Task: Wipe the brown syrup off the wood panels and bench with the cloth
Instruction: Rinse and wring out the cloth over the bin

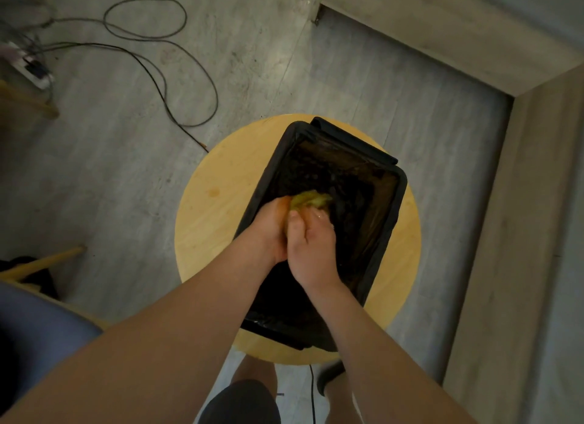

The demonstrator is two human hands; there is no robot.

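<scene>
Cloth (311, 200): yellow-green, bunched into a wad, held low over the far half of the black tub (400, 202); only its far end shows past the fingers.
Left hand (268, 231): clenched around the near-left side of the cloth, fingers curled over it.
Right hand (313, 249): grasping the same wad from the near-right, thumb across the top, pressed against the left hand.
Step in hand (judged): wringing or rinsing the cloth between wiping passes.
Tub: rectangular and dark, with a black liner folded over the far rim; the inside looks wet and glossy, and depth of liquid cannot be told.
Stool (215, 221): round pale wood top carrying the tub, which overhangs the near edge a little; a faint brown spot lies on the left part of the top.
Doing it well: twist the hands in opposite directions, keep the wad inside the tub walls so drips fall in, squeeze until only damp, then refold to a clean face.
Risk: hard downward pressure near the overhanging end could tip the tub; splashes could mark the stool.
Syrup, panels, bench: not in view here.
Floor (252, 60): grey boards, with a loose black cable (151, 63) looping at the far left.
</scene>
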